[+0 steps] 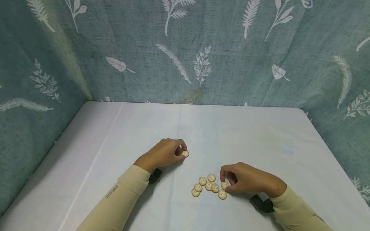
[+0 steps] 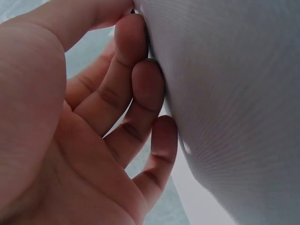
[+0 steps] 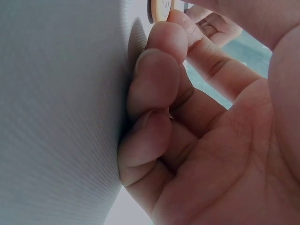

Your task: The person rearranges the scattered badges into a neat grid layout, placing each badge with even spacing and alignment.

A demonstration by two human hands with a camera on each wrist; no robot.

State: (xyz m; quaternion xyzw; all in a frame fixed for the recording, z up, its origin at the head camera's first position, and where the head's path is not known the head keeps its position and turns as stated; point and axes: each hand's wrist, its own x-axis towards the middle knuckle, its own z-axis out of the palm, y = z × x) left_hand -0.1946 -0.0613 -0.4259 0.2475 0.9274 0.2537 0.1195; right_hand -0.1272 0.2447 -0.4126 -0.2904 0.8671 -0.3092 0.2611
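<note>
In the head view my left hand (image 1: 164,154) is low over the white cloth, its thumb and index finger pinching a round, pale wooden button (image 1: 185,154). Seen from the left wrist, the other fingers (image 2: 149,84) are bent with their tips at the cloth. Nearer the front, my right hand (image 1: 250,179) pinches another button (image 1: 224,185) between thumb and forefinger, at the right end of a loose group. Just below it lies a pale button (image 1: 222,194). The right wrist view shows a button's edge (image 3: 162,9) beside curled fingers (image 3: 154,84).
Several matching buttons (image 1: 209,186) lie left of the right hand, some touching or overlapping. A white cloth (image 1: 245,134) covers the table. Green leaf-patterned fabric (image 1: 138,77) walls in the back and both sides. Each wrist carries a dark strapped device (image 1: 261,203).
</note>
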